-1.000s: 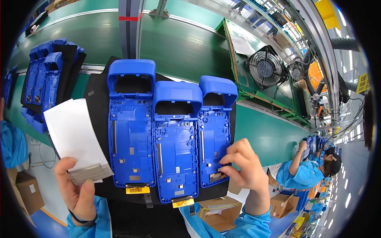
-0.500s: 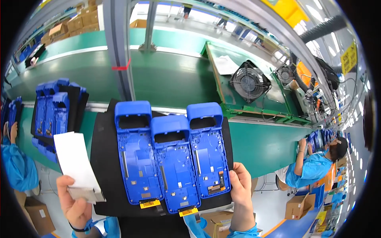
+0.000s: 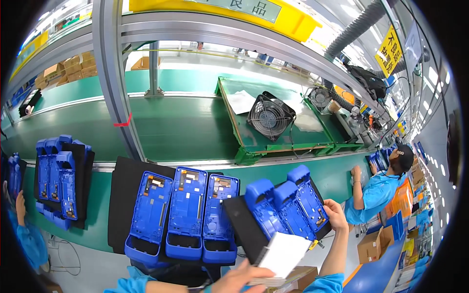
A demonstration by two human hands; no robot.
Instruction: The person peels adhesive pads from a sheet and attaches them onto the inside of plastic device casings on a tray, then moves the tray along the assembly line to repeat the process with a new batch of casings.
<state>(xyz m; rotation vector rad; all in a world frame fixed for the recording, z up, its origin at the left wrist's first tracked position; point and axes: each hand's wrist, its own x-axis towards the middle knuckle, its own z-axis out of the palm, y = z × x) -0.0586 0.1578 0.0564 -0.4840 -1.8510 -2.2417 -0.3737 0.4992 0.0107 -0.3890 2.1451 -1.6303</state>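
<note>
My right hand (image 3: 337, 216) grips the right edge of a tilted black sheet (image 3: 239, 220) that bears three blue plastic housings (image 3: 295, 207). My left hand (image 3: 242, 278) has crossed over to the right and holds a stack of white paper slips (image 3: 288, 256), which covers the near part of that sheet. To the left, three more blue housings (image 3: 185, 212) lie in a row on another black sheet (image 3: 126, 195) on the bench, their wide hollow ends toward me. Small circuit parts show at their far ends.
Further left stands a pile of blue housings on black sheets (image 3: 84, 195). Beyond the green bench, a fan (image 3: 271, 117) sits on a green-edged board. A metal post (image 3: 115, 83) rises behind the work. One co-worker (image 3: 378, 183) is at right, another's arm (image 3: 22, 215) at left.
The upper sheet with three housings has moved right and tilted, uncovering the row beneath. My left hand has carried the paper slips from the left to the right. The view has shifted.
</note>
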